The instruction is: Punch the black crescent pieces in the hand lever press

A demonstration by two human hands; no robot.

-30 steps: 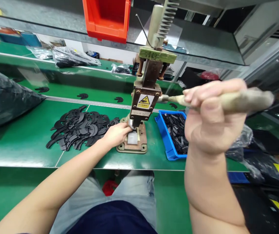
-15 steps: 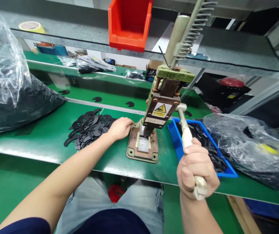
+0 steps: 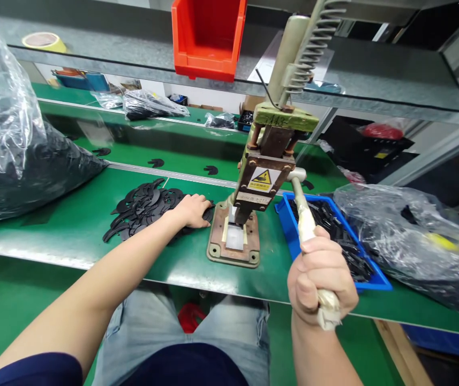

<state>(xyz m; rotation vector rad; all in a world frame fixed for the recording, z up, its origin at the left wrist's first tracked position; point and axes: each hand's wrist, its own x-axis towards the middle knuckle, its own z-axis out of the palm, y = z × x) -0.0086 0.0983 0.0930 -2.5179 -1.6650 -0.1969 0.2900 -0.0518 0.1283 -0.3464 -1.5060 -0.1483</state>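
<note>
My right hand (image 3: 322, 276) is wrapped round the tape-covered lever handle (image 3: 306, 222) of a hand press (image 3: 262, 174). The press's base plate (image 3: 216, 238) stands on the green bench, with a pale block (image 3: 235, 237) under the ram. Left of the base, my left hand (image 3: 192, 210) is at the right side of a pile of flat black curved pieces (image 3: 138, 206). One black piece (image 3: 209, 215) shows between its thumb and fingertips, partly covered by the hand.
Right of the press stands a blue tray (image 3: 291, 236) of black parts, beside a clear plastic bag (image 3: 398, 230). A large bag (image 3: 32, 166) of dark parts fills the left. Several black pieces lie behind the bench divider. A red bin (image 3: 205, 67) sits on the shelf overhead.
My left hand has moved left, from beside the press base to the edge of the pile, and a black piece now shows at its fingers. My right hand stays on the lever.
</note>
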